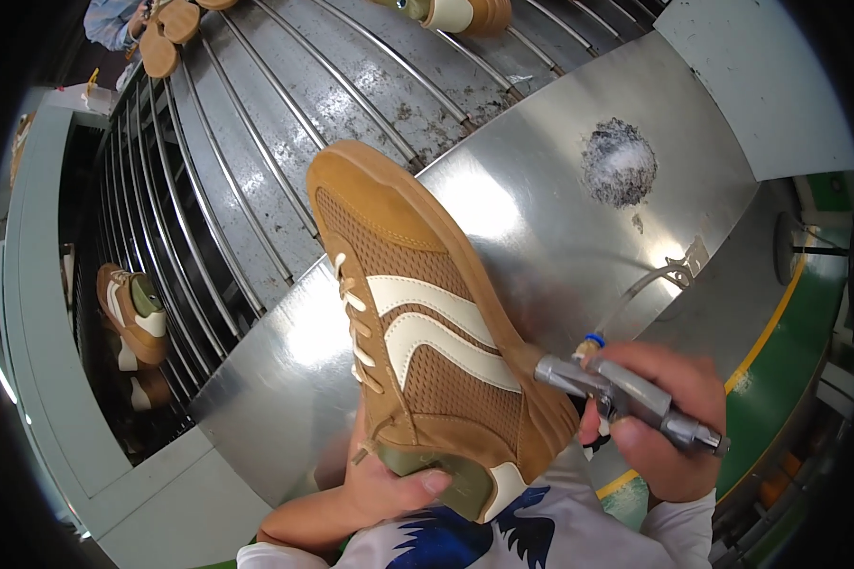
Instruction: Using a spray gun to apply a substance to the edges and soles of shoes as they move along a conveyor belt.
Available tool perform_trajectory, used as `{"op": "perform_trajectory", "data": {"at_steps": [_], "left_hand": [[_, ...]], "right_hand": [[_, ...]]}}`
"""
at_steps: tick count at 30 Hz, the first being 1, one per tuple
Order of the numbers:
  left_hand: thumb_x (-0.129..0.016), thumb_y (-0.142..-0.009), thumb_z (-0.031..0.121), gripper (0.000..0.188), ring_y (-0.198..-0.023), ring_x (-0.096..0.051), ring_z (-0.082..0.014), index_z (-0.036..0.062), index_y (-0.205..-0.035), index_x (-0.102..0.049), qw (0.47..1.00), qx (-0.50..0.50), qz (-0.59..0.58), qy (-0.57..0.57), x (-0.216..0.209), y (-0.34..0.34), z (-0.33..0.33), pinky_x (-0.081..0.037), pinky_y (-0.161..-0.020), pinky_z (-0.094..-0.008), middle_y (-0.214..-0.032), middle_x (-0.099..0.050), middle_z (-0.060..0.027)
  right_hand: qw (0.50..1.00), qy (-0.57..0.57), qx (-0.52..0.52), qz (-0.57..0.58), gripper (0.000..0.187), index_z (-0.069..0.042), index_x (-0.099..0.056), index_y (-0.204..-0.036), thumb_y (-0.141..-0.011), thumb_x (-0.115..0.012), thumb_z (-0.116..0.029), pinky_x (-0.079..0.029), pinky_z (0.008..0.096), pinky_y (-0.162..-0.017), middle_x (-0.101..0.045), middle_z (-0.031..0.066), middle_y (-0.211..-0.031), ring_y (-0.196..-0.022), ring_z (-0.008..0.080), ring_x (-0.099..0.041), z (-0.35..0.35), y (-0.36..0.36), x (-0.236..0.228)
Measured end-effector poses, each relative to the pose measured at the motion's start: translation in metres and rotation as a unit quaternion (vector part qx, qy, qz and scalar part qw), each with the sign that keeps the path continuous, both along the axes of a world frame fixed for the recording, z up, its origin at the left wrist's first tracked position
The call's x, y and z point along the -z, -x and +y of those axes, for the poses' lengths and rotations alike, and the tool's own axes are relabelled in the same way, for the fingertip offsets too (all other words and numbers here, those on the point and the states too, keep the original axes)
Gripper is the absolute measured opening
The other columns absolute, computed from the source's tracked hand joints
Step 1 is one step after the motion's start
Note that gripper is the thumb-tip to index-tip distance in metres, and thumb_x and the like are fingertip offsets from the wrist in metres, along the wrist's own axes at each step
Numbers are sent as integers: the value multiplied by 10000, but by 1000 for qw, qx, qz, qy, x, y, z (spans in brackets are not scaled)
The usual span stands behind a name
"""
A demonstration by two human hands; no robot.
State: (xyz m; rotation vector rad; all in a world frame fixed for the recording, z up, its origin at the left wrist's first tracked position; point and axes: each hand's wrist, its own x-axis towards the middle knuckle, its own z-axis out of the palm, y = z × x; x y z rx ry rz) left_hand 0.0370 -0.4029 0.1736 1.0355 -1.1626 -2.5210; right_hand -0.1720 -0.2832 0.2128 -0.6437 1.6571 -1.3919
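Observation:
My left hand (389, 488) grips a brown sneaker (427, 332) at its heel opening, with the thumb over the green lining. The shoe is held up with its toe pointing away from me. Cream curved stripes cross its mesh side, and cream laces run down the left. In my right hand (669, 417) is a silver air gun (636, 398), its fingers wrapped round the body. The gun's nozzle end is right by the sole edge near the heel; I cannot tell whether they touch. A clear hose joins it at a blue fitting.
Beyond the shoe, a shiny metal ledge (541, 171) has a rough, worn patch. Metal rollers (247, 123) carry more brown shoes (133, 313) on the left and a shoe (465, 14) at the top. Another person's sleeve (109, 24) shows at top left. The hose (636, 289) reaches the ledge's edge.

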Motion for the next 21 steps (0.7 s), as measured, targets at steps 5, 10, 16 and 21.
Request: {"op": "perform_trajectory", "data": {"at_steps": [5, 10, 16, 21], "left_hand": [[-749, -714, 153, 923, -1132, -493, -255, 40, -1390, -132, 1000, -17, -12, 2, 0, -4, 4, -426, -948, -384, -1270, -434, -153], [-799, -656, 345, 946, -1162, -484, -255, -6, -1359, -272, 995, -49, -80, 29, -3, -5, 11, -403, -971, -380, -1301, -450, -138], [-724, -659, 97, 818, -1179, -489, -293, 12, -1355, -303, 980, -167, 34, -104, 2, -26, 1, -399, -992, -408, -1281, -487, -144], [-761, -630, 104, 797, -1110, -536, -272, 0, -1313, -363, 964, -248, -83, -56, 11, -22, -7, -425, -965, -396, -1224, -535, -134]], "right_hand": [[998, 20, -13, 50, 442, 85, -570, -1012, -785, -616, -291, -504, 273, -574, -628, 117, -644, -576, 166, -629, 19, -6, -3], [996, 14, -56, 74, 443, 87, -549, -1044, -808, -618, -282, -512, 274, -571, -637, 121, -645, -578, 175, -643, 32, -4, -7], [991, 67, 101, -56, 572, 85, -488, -1198, -824, -628, -324, -488, 285, -692, -648, 127, -839, -755, 167, -629, 42, 1, 9], [963, 158, 190, 113, 436, 67, -427, -1252, -887, -523, -151, -483, 291, -723, -614, 118, -846, -777, 152, -594, -6, 34, 77]]}}
